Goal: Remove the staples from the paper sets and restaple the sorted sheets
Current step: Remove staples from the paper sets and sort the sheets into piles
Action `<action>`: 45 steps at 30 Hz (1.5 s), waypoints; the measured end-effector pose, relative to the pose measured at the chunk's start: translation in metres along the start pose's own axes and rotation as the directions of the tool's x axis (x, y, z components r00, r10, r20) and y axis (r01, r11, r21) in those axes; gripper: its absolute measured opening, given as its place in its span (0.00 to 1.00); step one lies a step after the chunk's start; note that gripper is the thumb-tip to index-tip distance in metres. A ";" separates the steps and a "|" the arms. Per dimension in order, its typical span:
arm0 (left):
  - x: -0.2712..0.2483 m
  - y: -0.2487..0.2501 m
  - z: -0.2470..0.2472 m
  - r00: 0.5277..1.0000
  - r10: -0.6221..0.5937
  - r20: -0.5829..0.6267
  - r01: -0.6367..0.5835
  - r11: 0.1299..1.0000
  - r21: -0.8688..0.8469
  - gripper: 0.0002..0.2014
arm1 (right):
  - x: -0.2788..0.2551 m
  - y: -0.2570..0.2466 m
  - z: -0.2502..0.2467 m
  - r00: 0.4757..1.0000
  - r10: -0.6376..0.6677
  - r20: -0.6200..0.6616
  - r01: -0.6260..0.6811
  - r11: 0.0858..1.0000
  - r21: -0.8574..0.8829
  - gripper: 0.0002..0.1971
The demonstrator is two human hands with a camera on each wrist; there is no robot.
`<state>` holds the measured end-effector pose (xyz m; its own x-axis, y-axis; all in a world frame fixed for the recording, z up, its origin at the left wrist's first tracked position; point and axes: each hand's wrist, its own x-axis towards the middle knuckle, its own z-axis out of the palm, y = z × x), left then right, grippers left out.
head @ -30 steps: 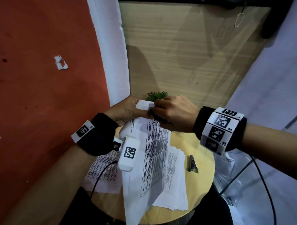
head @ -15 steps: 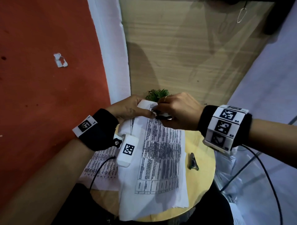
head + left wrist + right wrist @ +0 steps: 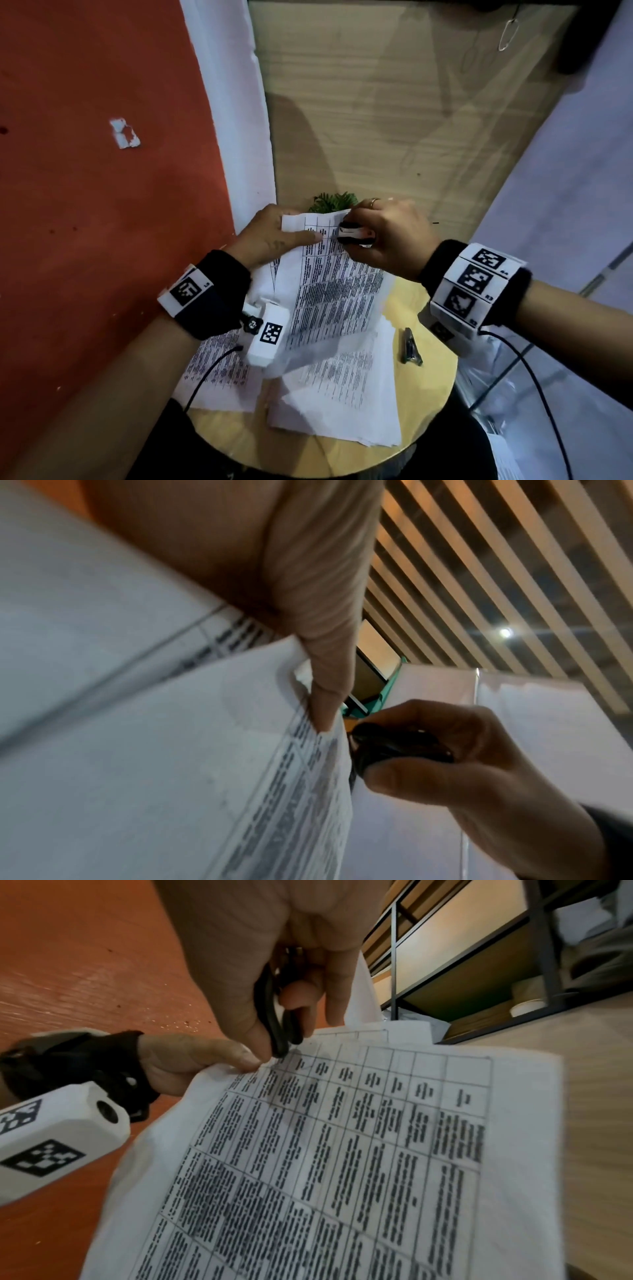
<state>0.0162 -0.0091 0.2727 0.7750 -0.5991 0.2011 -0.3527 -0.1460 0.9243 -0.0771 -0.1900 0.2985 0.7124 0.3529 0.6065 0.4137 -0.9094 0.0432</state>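
Note:
My left hand (image 3: 294,236) pinches the top left corner of a printed sheet set (image 3: 329,291), thumb on top, and holds it tilted above the round wooden table (image 3: 431,394). My right hand (image 3: 383,233) grips a black and white staple remover (image 3: 354,234) whose tip is at the set's top edge, just right of my left thumb. In the right wrist view the staple remover (image 3: 277,1015) meets the sheet set (image 3: 342,1150) beside my left thumb (image 3: 232,1056). The left wrist view shows the paper (image 3: 171,750) and my right hand (image 3: 462,764) around the remover (image 3: 394,748).
More printed sheets lie on the table: a stack (image 3: 342,394) under the held set and another (image 3: 215,373) under my left wrist. A small dark stapler (image 3: 411,346) lies at the right. A green plant (image 3: 332,202) stands behind my hands; a red wall (image 3: 102,205) is at the left.
The sheet set lay flat on the table half a second ago; now its top is raised and a lower stack shows beneath. The staple remover has come into view at the top edge.

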 end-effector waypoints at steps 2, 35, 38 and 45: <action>0.001 -0.007 -0.003 0.999 0.022 -0.030 -0.019 0.997 0.071 0.38 | -0.004 0.003 0.011 0.997 0.069 0.027 -0.069 0.997 -0.022 0.10; -0.002 -0.014 -0.038 0.995 0.083 0.049 -0.092 0.965 0.244 0.21 | 0.008 0.022 0.034 0.934 0.170 0.313 -0.249 0.940 0.232 0.21; -0.005 -0.011 -0.038 0.995 0.100 0.029 -0.104 0.971 0.213 0.16 | 0.012 0.022 0.028 0.930 0.181 0.320 -0.276 0.919 0.281 0.24; -0.003 -0.011 -0.039 0.991 0.120 -0.058 -0.082 0.893 0.442 0.16 | 0.015 0.011 0.015 0.939 0.176 0.296 -0.274 0.904 0.329 0.22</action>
<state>0.0380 0.0251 0.2743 0.7562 -0.5659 0.3286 -0.6105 -0.4293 0.6656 -0.0539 -0.1915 0.2962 0.9097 0.2363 0.3416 0.3655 -0.8460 -0.3881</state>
